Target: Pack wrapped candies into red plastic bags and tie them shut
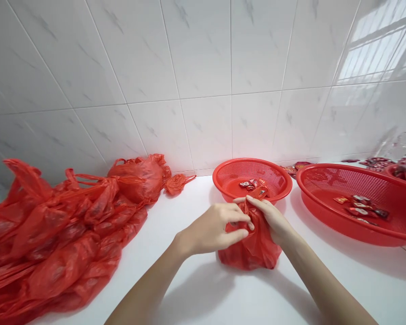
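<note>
A small filled red plastic bag (252, 250) stands on the white counter (196, 289) in front of me. My left hand (213, 228) and my right hand (270, 216) both pinch the gathered top of this bag, fingers closed on the plastic. Just behind the bag sits a small red mesh basket (277, 174) holding a few wrapped red candies (255, 184).
A heap of red plastic bags (54, 239) covers the counter's left side, with a knotted full one (140, 178) near the tiled wall. A larger red basket (328, 212) with candies (362, 205) sits at right. More candies (375, 163) lie behind it.
</note>
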Demonstrator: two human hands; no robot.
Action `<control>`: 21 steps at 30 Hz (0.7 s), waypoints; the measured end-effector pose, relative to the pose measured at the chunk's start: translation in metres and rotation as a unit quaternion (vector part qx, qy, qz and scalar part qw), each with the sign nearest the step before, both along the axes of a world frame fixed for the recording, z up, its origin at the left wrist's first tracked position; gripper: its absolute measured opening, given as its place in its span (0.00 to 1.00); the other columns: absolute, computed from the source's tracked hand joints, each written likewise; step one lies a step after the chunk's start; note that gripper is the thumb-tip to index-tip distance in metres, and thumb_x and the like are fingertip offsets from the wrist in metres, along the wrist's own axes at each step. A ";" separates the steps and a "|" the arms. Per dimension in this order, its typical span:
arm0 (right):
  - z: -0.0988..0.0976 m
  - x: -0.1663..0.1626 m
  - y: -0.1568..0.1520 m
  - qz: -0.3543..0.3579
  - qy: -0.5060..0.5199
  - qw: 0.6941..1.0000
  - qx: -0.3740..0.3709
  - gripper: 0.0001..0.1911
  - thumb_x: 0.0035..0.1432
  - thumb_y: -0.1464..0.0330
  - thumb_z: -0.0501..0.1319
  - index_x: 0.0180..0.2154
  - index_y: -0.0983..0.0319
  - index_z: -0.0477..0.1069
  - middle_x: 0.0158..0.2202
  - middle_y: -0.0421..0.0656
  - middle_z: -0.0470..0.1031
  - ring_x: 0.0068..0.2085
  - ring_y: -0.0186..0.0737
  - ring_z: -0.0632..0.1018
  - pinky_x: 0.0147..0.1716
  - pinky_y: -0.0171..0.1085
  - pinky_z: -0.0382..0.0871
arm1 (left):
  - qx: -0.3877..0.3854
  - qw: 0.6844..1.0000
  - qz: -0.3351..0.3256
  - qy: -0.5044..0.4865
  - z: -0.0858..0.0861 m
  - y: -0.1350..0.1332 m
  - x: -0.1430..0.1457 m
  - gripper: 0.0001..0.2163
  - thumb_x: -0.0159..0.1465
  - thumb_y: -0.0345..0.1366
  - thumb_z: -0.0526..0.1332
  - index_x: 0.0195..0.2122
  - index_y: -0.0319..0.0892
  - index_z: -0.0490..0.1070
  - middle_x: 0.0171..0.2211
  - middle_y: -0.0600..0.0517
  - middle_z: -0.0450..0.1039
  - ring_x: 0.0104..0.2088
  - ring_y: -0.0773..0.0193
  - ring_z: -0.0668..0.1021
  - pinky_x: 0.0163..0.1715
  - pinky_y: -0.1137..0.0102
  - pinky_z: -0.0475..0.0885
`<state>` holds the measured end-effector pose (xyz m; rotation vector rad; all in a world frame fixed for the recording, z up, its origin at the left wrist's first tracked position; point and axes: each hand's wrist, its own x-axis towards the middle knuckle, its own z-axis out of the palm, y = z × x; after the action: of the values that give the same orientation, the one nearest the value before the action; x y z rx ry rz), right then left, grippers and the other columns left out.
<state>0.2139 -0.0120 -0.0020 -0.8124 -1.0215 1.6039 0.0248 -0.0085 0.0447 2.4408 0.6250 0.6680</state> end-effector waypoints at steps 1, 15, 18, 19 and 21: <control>0.000 0.001 0.000 -0.004 0.004 1.000 -0.007 0.20 0.55 0.53 0.69 0.37 0.63 0.79 0.17 0.38 0.72 0.21 0.34 0.72 0.25 0.32 0.66 | 0.013 0.999 -0.006 0.030 -0.002 -0.001 0.002 0.10 0.66 0.30 0.61 0.44 0.42 0.81 0.40 0.47 0.81 0.36 0.63 0.79 0.40 0.68 0.73; -0.005 0.006 0.005 -0.003 0.092 0.995 -0.042 0.15 0.56 0.58 0.67 0.41 0.60 0.78 0.32 0.43 0.82 0.29 0.39 0.80 0.33 0.36 0.75 | -0.208 0.955 0.181 -0.111 -0.026 0.021 0.006 0.20 0.54 0.48 0.73 0.25 0.42 0.65 0.27 0.55 0.72 0.28 0.66 0.73 0.30 0.69 0.69; -0.004 0.004 0.002 0.001 0.063 0.998 -0.008 0.16 0.57 0.56 0.67 0.39 0.62 0.79 0.29 0.44 0.81 0.27 0.38 0.79 0.32 0.36 0.75 | -0.230 0.956 0.134 -0.120 -0.030 0.033 0.002 0.21 0.49 0.43 0.77 0.37 0.42 0.71 0.41 0.50 0.77 0.42 0.59 0.78 0.45 0.63 0.72; -0.003 0.004 0.000 0.005 0.047 0.999 0.008 0.17 0.57 0.56 0.67 0.39 0.63 0.79 0.27 0.44 0.80 0.27 0.38 0.79 0.31 0.36 0.74 | -0.251 0.955 0.097 -0.126 -0.031 0.036 0.001 0.23 0.49 0.40 0.77 0.43 0.43 0.72 0.45 0.48 0.76 0.47 0.58 0.78 0.49 0.61 0.72; -0.001 0.002 -0.003 0.007 0.013 0.999 0.046 0.19 0.57 0.54 0.68 0.40 0.64 0.79 0.25 0.44 0.79 0.26 0.39 0.79 0.31 0.36 0.75 | -0.304 0.942 0.024 -0.139 -0.034 0.041 0.000 0.28 0.51 0.35 0.76 0.53 0.44 0.70 0.49 0.45 0.75 0.48 0.58 0.78 0.52 0.60 0.71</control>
<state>0.2162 -0.0153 -0.0035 -0.7212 -1.0776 1.5637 0.0245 0.0324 0.0112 1.7285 0.6588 0.6972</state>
